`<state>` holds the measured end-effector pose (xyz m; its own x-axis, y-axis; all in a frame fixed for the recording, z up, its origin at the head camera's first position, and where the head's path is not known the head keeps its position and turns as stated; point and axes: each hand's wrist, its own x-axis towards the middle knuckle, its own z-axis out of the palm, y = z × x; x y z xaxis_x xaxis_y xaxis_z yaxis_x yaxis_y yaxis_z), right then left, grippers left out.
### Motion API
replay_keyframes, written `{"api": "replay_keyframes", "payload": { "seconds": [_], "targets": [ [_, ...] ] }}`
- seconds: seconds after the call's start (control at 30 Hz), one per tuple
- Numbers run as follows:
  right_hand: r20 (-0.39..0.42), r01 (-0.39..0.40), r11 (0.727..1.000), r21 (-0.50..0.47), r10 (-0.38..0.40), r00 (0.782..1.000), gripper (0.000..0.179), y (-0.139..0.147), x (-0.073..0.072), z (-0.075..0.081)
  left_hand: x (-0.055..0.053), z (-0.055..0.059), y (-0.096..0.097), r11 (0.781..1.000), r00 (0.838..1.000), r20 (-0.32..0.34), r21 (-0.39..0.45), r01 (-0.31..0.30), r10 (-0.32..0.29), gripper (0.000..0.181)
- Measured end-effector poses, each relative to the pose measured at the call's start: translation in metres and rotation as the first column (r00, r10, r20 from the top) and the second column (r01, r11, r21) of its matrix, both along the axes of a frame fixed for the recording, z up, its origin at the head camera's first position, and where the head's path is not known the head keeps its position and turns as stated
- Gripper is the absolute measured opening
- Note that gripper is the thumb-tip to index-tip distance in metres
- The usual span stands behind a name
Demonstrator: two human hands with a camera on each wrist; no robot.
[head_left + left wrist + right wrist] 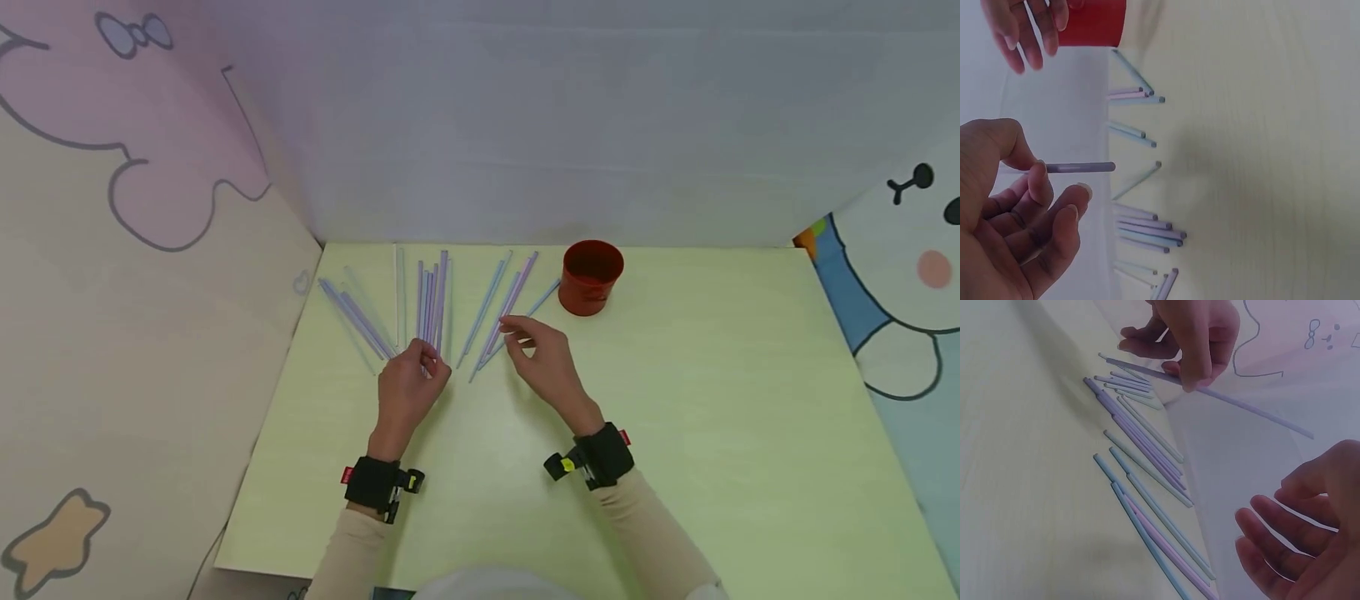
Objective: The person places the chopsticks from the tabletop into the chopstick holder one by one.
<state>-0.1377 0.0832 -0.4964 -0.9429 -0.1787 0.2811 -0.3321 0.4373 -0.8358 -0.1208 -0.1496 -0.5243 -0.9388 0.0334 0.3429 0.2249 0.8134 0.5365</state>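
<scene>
While your left hand (411, 385) pinches a slim purple straw (1254, 412) between thumb and fingertip, expect it to feel almost weightless. It looks like thin plastic, stiff enough to stay straight across its whole length, so a light pinch should be plenty. Squeeze hard and it could dent or crease; hold it loosely and its smooth, round body may roll or swing. You have it raised above the table (712, 417), with some length jutting out on either side of your grip. A hold nearer the middle would probably balance best.

Your right hand (543, 362) holds nothing, its fingers loosely bent and spread a little apart near the loose straws (1138, 436). These lie in uneven fans, lilac, pink, pale blue and whitish green, some crossing and some side by side. Being narrow and rounded, they will likely shift if you brush them, so lift one by its end facing you. The ends show as dark discs, though the wrist views are too soft to tell whether they are hollow.

The red cup (590, 282) stands upright, glossy, round and slightly tapered. One blue straw (543, 297) ends just beside it. The tabletop is pale and smooth, with a faint grain.
</scene>
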Motion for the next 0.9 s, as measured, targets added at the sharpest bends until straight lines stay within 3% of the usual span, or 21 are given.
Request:
{"api": "replay_keyframes", "payload": {
  "seconds": [0.37, 0.63, 0.9],
  "targets": [
    [-0.048, 0.010, 1.000, -0.007, -0.010, 0.999, 0.031, -0.006, -0.004, 0.009, -0.001, 0.002, 0.025, 0.989, 0.988, -0.060, -0.052, 0.139, -0.142, 0.009],
    [-0.085, 0.041, 0.998, -0.053, -0.045, 0.995, 0.029, -0.011, -0.002, 0.014, 0.001, 0.000, 0.038, 0.970, 0.958, -0.155, -0.073, 0.230, -0.239, 0.010],
    [-0.055, 0.089, 0.990, -0.113, -0.095, 0.994, 0.018, -0.011, 0.001, 0.016, 0.001, -0.007, 0.049, 0.958, 0.950, -0.128, -0.065, 0.278, -0.284, 0.010]
  ]
}}
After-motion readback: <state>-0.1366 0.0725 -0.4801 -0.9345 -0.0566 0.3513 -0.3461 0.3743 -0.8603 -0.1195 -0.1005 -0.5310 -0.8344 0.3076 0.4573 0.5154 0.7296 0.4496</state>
